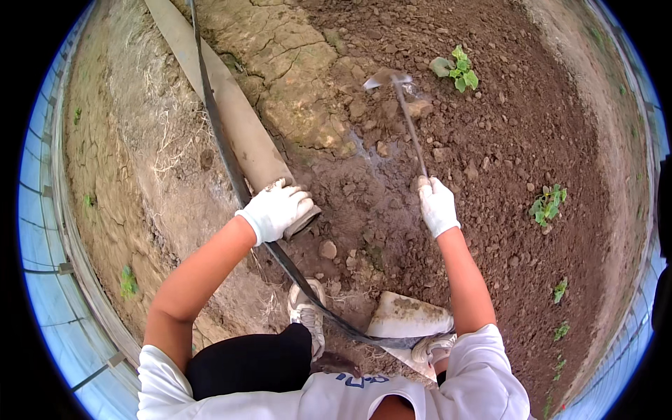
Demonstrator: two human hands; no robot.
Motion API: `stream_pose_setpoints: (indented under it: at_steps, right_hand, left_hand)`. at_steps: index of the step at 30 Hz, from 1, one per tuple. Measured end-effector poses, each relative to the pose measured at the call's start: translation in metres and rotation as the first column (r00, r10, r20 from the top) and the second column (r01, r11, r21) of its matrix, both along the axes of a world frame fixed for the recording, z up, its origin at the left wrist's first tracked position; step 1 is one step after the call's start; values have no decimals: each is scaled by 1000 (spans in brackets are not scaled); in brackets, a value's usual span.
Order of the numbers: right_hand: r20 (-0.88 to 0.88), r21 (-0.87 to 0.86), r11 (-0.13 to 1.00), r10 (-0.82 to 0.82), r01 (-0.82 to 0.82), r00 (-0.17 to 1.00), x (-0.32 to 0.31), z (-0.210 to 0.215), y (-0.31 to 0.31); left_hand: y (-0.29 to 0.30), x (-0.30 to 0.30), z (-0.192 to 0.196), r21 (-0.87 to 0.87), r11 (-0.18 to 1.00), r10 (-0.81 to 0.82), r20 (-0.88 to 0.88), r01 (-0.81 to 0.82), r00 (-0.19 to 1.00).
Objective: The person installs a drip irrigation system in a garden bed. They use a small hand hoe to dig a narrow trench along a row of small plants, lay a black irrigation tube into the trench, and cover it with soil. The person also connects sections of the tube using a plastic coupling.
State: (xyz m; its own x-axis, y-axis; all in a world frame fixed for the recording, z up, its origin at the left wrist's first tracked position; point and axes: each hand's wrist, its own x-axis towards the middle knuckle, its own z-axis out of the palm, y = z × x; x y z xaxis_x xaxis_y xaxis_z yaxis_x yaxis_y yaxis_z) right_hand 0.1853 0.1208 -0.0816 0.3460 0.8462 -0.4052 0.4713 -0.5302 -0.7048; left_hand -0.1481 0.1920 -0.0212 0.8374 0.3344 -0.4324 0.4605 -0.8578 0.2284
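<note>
The hoe (pixel 409 119) is in the right hand (pixel 437 206), whose gloved grip is wrapped tight around the near end of the thin handle. Its long axis runs away from the person, leaning slightly to the left, and the small metal blade (pixel 383 75) at the far end points left, just above the dark, clumpy soil (pixel 504 140). A damp patch of ground lies just left of the handle's middle. Left of the hoe, the left hand (pixel 276 210), also in a white glove, grips the near end of a wide, flattened tan hose (pixel 231 105), closed over its edge; that hose runs from the hand away and to the left, over cracked, pale dry earth (pixel 287 56). A thin black pipe (pixel 224 147) lies along the hose, passes under the left hand and curves on toward the person, ending below the hoe by the feet. There, a pale flat piece (pixel 409 315) lies on the soil between two light shoes (pixel 308 315). Right of the blade a small green seedling (pixel 458 70) stands in the soil; another seedling (pixel 547 204) grows right of the right hand, well apart from the hoe.
</note>
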Motion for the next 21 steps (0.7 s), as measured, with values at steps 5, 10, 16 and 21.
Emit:
stream_pose_setpoints:
  at_steps: [5,10,16,21]
  right_hand:
    - [155,-140,988,-42,64,987,52,-57,-46]
    - [52,-181,971,-146,154,988,33,-3,-69]
    - [150,-144,989,52,-30,987,4,-43,63]
    - [81,-31,981,194,-192,978,-75,-58,164]
  left_hand:
    - [6,12,3,-22,999,-27,22,27,999]
    - [-4,-6,-5,56,998,-4,32,3,999]
    - [0,3,8,-11,1000,-16,-90,15,996]
    - [2,-6,14,16,1000,-16,-18,16,1000]
